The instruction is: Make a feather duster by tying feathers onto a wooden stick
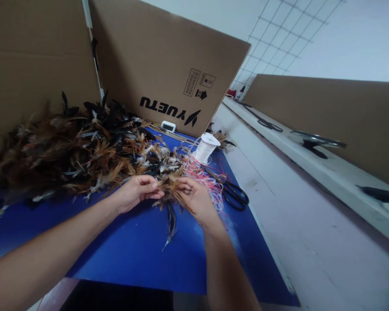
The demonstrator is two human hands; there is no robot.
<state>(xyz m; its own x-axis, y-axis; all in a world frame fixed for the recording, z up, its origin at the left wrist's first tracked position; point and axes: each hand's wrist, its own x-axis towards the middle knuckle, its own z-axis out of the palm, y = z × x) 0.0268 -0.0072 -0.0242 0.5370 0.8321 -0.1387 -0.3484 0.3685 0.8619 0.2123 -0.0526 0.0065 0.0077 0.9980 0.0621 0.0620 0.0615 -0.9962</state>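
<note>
Brown feathers [172, 186] are between my two hands, over the blue table top. My left hand [142, 190] pinches at their left side with thumb and forefinger. Curled around the right side of the feathers is my right hand [196, 196], with some tips sticking out below its fingers. A dark feather [171, 222] with a pale quill end lies just beneath the hands. Behind and to the left spreads a large pile of brown, black and white feathers [94, 151].
Black-handled scissors [236, 196] lie right of my right hand, beside tangled pink and white strips [202, 172]. A white spool [206, 148] stands behind them. Cardboard panels [168, 56] rise at the back, with a small white digital device [168, 126] below. A white ledge [278, 134] runs along the right.
</note>
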